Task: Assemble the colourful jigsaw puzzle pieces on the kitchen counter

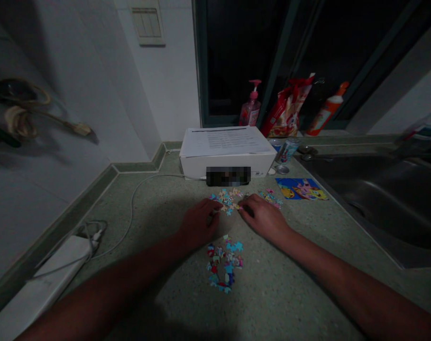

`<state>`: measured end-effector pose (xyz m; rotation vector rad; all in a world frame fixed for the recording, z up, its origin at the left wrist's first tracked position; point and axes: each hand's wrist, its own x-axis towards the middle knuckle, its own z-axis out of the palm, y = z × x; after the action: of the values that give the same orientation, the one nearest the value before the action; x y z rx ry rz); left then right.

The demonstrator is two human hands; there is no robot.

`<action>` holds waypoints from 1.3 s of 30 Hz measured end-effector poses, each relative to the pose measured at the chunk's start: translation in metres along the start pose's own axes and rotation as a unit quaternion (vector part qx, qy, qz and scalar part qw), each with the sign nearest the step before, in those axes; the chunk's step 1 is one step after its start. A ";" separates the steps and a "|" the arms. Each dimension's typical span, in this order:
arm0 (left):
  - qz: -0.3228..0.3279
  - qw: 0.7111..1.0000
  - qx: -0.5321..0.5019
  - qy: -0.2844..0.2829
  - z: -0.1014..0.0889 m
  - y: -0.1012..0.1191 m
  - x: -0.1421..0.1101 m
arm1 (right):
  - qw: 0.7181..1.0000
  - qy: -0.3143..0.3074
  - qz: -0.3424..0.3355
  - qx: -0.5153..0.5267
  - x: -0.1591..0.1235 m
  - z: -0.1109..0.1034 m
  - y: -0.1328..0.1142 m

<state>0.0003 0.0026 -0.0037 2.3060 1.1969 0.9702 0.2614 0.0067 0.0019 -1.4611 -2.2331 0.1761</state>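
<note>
Speckled green desk [165,222]; printed picture card [300,188] off to the right; left hand [197,223] and right hand [263,219] relaxed and open, no clear grip, against scattered jigsaw pieces [226,200]; light, low fingertip contact best; second heap [224,265] just nearer.

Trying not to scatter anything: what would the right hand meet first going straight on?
Probably the jigsaw pieces ahead of the right hand; its fingers seem at their edge, though depth is unclear.

Puzzle pieces [226,201] lie before a box [227,160], left of a sink [379,203]
</note>
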 end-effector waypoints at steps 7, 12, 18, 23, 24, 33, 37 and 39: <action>0.012 1.000 -0.008 0.004 0.002 -0.002 0.000 | 0.999 0.003 0.034 0.039 0.003 -0.002 0.001; 0.020 1.000 -0.002 -0.015 0.000 0.001 0.001 | 0.989 -0.011 0.050 0.140 0.002 0.000 -0.005; 0.079 0.996 0.007 -0.051 0.001 0.001 0.000 | 0.946 -0.042 0.059 0.316 -0.001 0.007 -0.018; 0.079 0.994 -0.009 -0.069 0.000 0.001 0.000 | 0.934 -0.066 0.060 0.345 -0.001 0.007 -0.022; 0.071 0.995 -0.014 -0.073 -0.001 0.002 0.000 | 0.933 -0.070 0.060 0.347 -0.001 0.007 -0.022; 0.036 0.996 -0.031 -0.079 -0.007 0.006 0.000 | 0.928 -0.062 0.057 0.363 -0.003 0.007 -0.025; 0.053 0.996 -0.017 -0.064 -0.004 0.003 0.000 | 0.942 -0.064 0.045 0.327 -0.003 0.004 -0.026; 0.066 0.997 -0.002 -0.049 -0.002 0.002 0.000 | 0.953 -0.047 0.042 0.296 -0.002 0.002 -0.023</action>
<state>-0.0003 0.0016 -0.0015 2.4253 1.0130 0.8913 0.2417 -0.0049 0.0078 -1.2216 -1.9390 0.8760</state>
